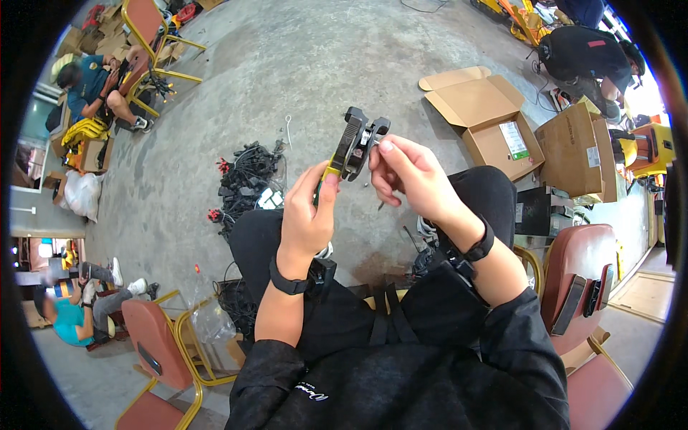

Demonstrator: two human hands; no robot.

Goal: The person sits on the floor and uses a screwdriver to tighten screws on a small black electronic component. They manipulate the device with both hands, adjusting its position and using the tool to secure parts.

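My left hand [307,215] grips the yellow and black handles of a hand tool [355,143] held up in front of me, its dark head pointing away. My right hand [405,175] pinches a thin wire at the tool's head with thumb and forefinger. A small dark piece sticks out below the right palm. Both wrists wear black bands. I sit with black trousers and sleeves, knees spread below the hands.
A heap of black cables with red ends [244,183] lies on the concrete floor ahead. Open cardboard boxes [487,118] stand to the right. Red chairs with yellow frames [161,344] flank me. Other people sit at the far left [89,86], lower left, and crouch at top right [588,57].
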